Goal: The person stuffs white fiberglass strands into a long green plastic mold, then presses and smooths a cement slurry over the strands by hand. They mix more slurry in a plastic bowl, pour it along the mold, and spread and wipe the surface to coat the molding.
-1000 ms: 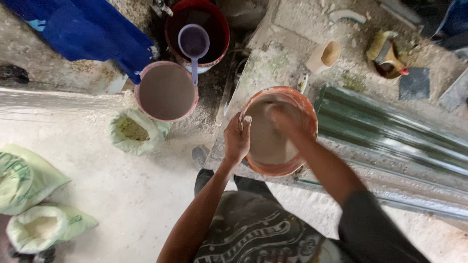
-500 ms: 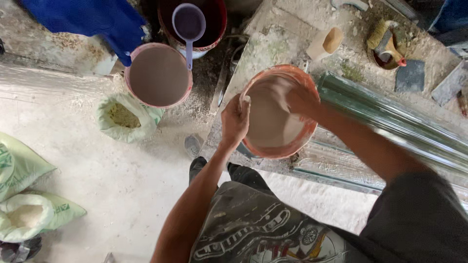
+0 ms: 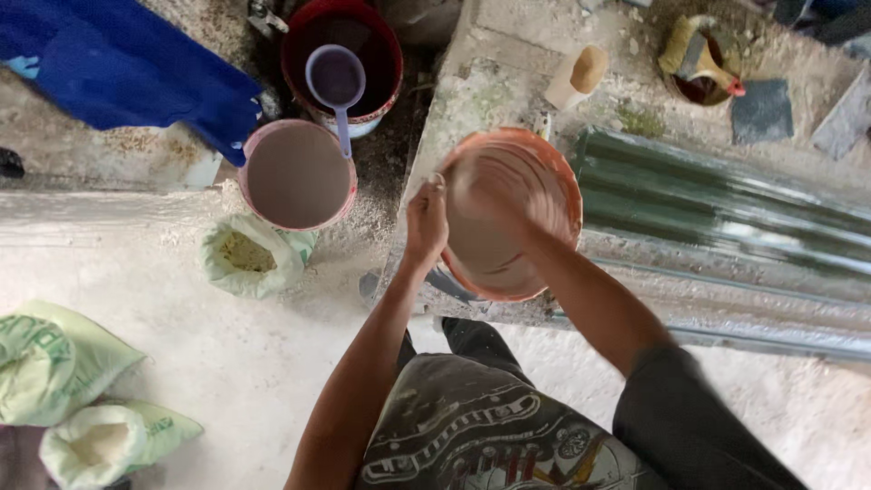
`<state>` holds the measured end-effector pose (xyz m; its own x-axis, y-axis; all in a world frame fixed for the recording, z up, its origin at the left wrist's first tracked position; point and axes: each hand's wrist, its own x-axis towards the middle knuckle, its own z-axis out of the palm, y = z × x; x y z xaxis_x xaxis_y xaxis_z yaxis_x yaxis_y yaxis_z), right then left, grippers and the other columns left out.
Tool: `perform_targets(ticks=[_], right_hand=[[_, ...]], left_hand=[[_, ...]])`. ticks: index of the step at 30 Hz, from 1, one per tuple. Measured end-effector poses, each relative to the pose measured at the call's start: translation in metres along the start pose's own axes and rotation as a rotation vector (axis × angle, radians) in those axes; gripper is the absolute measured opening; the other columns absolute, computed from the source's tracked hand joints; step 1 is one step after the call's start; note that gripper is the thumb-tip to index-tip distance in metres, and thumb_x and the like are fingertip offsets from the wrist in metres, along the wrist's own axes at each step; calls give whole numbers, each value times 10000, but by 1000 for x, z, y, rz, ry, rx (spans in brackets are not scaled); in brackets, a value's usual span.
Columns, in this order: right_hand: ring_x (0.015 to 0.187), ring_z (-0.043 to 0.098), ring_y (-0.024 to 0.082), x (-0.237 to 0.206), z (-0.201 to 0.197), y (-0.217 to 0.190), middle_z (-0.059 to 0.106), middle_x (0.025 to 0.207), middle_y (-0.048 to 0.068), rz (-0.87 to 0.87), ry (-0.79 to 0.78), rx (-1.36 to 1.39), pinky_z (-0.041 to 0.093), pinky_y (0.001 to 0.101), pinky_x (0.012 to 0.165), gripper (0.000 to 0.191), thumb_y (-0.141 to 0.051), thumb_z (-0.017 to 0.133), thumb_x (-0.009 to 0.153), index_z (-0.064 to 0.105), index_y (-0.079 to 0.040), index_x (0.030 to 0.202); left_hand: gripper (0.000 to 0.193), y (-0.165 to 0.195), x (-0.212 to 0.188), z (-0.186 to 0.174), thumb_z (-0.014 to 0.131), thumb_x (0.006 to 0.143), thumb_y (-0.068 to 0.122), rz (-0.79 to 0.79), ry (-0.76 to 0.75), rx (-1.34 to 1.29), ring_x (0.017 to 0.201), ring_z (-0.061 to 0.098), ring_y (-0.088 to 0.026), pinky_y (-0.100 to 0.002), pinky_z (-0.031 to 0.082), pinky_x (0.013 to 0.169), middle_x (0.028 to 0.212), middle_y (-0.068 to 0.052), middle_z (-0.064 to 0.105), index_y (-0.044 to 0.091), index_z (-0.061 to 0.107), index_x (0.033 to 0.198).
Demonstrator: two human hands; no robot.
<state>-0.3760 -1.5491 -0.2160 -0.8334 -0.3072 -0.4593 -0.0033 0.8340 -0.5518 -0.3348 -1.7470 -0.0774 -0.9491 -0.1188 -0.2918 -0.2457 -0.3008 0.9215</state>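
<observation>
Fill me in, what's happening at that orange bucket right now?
A person stands over the orange bucket of pale, muddy liquid. The left hand grips its rim, while the right hand is down inside, blurred with motion, apparently stirring. Beside it sit a pink bucket of similar liquid, a red bucket with a purple ladle resting across it, and an open sack of grain.

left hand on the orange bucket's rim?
Yes, the left hand grips the rim of the orange bucket at its near-left edge.

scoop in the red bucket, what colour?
Purple: the scoop lies across the red bucket, handle toward the pink bucket. Head view.
</observation>
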Motion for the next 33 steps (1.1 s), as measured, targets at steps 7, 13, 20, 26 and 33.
perform_targets(ticks=[7, 13, 20, 26, 33], right_hand=[[646, 530, 253, -113, 15, 0, 549, 722, 138, -127, -364, -105, 447, 425, 610, 331, -237, 710, 1004, 601, 2, 803], [624, 519, 252, -68, 3, -49, 538, 695, 136, -142, 208, -235, 438, 424, 594, 348, -231, 720, 1003, 597, 2, 775], [599, 506, 251, -162, -46, -23, 526, 664, 134, -172, 515, -48, 428, 424, 574, 369, -223, 730, 1001, 592, 2, 744], [605, 559, 250, -189, -75, 89, 572, 686, 152, -151, 456, 91, 467, 426, 588, 299, -229, 724, 1004, 605, 4, 861], [850, 686, 216, -156, -44, 202, 727, 922, 121, -124, 228, 1273, 582, 382, 760, 272, -253, 604, 984, 696, 2, 1015]], left_hand=[[458, 1, -7, 2, 394, 1100, 339, 113, -12, 56, 954, 690, -171, -342, 566, 803, 1054, -119, 736, 16, 687, 1239], [454, 5, -16, 11, 723, 947, 415, 403, 254, 468, 767, 603, -275, -435, 506, 704, 847, -195, 620, -22, 599, 950], [429, 5, -29, 22, 759, 909, 382, 259, 131, 773, 575, 555, -296, -482, 445, 558, 648, -133, 540, 25, 541, 808], [333, -18, -67, 59, 691, 999, 193, 411, 175, 832, 503, 518, -238, -439, 407, 501, 597, -128, 504, 30, 486, 795], [266, -64, -140, 122, 720, 986, 110, 714, 298, 1062, 644, 623, -380, -473, 475, 557, 705, -148, 576, 68, 471, 903]])
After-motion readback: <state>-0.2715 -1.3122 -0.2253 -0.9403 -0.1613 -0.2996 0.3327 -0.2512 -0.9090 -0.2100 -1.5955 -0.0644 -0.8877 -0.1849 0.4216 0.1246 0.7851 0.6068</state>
